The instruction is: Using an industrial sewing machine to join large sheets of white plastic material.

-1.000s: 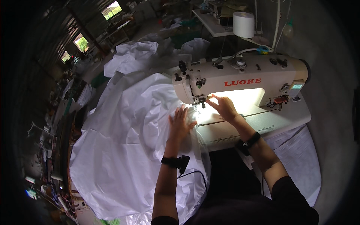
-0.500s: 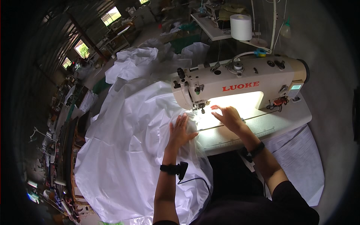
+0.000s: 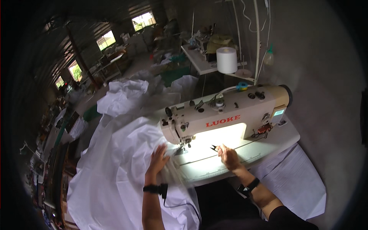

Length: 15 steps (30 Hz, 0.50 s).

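My left hand (image 3: 157, 158) lies on a large sheet of white, slightly shiny fabric (image 3: 132, 172), its fingers stretched out just left of the needle area of the sewing machine (image 3: 226, 115). My right hand (image 3: 229, 157) is closed around thread snips (image 3: 214, 148), whose dark, parted tips point left toward the presser foot (image 3: 181, 149). The rest of the snips is hidden in my fingers. Bright lamplight falls on the machine bed (image 3: 207, 166) below the arm.
A white thread cone (image 3: 226, 60) stands behind the machine. Another table (image 3: 199, 61) with items on it is farther back. More white cloth (image 3: 293, 180) hangs at the right of the machine bed. Bunched fabric (image 3: 122, 96) lies beyond the machine's left end.
My right hand has drawn back from the needle area and now shows snips in its grip. My left hand remains on the fabric, slightly farther from the needle. The whole view has shifted.
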### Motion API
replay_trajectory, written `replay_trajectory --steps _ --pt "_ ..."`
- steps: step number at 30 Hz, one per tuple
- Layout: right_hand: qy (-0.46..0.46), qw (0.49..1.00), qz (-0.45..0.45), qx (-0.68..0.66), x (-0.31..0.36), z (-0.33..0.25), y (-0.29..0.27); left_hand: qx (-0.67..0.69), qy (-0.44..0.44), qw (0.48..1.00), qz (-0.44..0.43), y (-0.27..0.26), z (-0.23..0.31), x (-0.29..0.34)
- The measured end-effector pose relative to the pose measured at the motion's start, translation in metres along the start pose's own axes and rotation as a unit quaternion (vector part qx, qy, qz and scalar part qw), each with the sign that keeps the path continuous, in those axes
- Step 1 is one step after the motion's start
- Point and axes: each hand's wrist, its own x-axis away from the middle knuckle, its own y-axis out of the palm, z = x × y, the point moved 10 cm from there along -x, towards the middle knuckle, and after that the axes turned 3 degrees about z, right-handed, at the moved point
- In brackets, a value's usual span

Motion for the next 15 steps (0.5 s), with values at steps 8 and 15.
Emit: replay_trajectory --steps 8,15 --pt "-0.096 0.967 -0.083 0.219 0.011 -0.046 0.035 -0.018 -0.007 0.992 0.122 -0.048 0.035 0.074" --pt "-0.168 0.946 -0.083 0.264 -0.025 -0.093 0.144 -0.008 -0.020 0.991 0.131 -0.058 0.026 0.118"
